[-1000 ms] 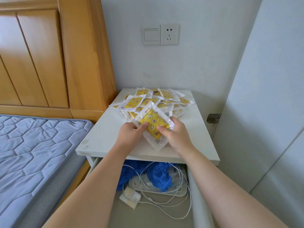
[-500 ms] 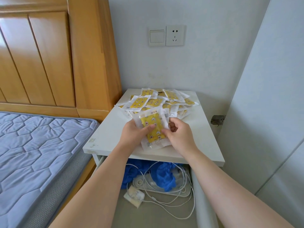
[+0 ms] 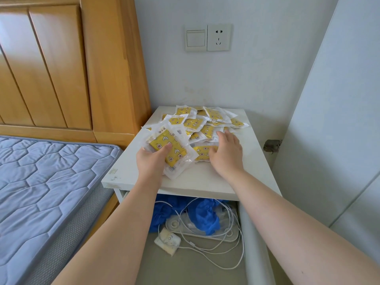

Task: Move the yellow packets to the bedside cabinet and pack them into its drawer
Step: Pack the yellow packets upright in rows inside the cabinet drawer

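Note:
A heap of yellow packets (image 3: 207, 122) in clear wrappers lies on the white bedside cabinet (image 3: 253, 149). My left hand (image 3: 151, 159) grips a small stack of packets (image 3: 167, 149) over the cabinet's front left, thumb on top. My right hand (image 3: 225, 150) lies with spread fingers on another yellow packet (image 3: 202, 152) at the heap's near edge. Below the top, the cabinet's drawer (image 3: 254, 239) stands pulled out toward me.
In the drawer lie blue cloth (image 3: 202, 214), a white power strip (image 3: 205, 231), tangled white cables (image 3: 226, 249) and a small white pack (image 3: 167, 240). A blue mattress (image 3: 47, 182) and wooden headboard (image 3: 67, 64) stand left; a white door (image 3: 337, 120) right.
Both hands held one stack together before. Now my left hand alone holds it, shifted left, while my right hand has let go and moved right onto a packet at the heap's edge.

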